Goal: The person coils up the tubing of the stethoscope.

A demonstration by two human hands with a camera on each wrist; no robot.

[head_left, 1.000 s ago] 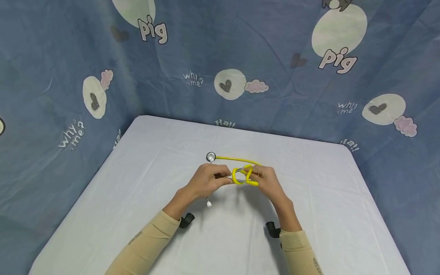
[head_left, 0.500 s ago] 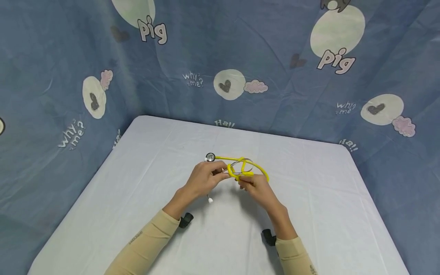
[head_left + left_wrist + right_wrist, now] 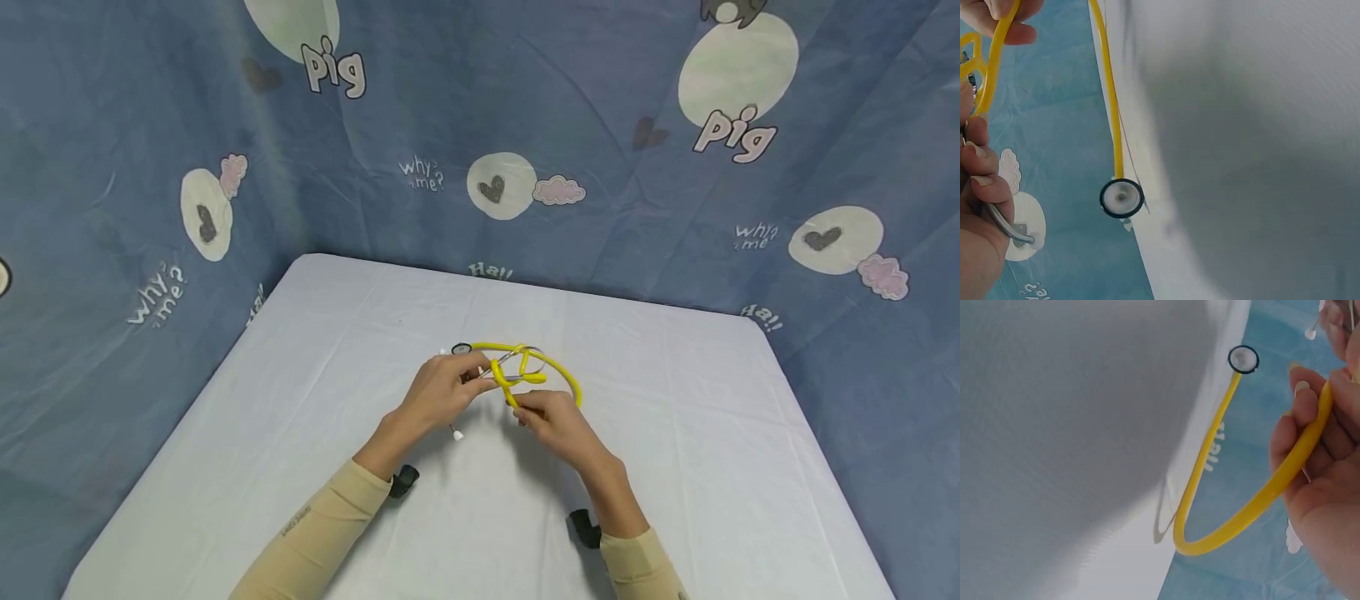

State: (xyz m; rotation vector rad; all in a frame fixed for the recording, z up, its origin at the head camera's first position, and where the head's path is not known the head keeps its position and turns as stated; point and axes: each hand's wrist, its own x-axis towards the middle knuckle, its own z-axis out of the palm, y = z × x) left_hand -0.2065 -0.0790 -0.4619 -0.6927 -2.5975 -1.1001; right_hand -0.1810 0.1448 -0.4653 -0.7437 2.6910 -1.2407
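Observation:
A stethoscope with yellow tubing (image 3: 573,385) is held above the table, its tube looped around the metal ear tubes. My left hand (image 3: 442,390) grips the metal ear tubes near the loop; one white ear tip (image 3: 458,435) sticks out below that hand. My right hand (image 3: 558,423) pinches the yellow tube just below the loop. From there the tube bends away to the round, dark-rimmed chest piece (image 3: 1121,198), which hangs free in both wrist views. Fingers partly hide the ear tubes.
A white cloth covers the table (image 3: 337,333). Behind it hangs a blue printed curtain (image 3: 600,108). Black mounts (image 3: 405,482) are strapped at both wrists, below the sleeves.
My right hand has moved from the right side of the loop down and left, now pinching the tube below it. The left hand keeps its grip, and the chest piece has tilted.

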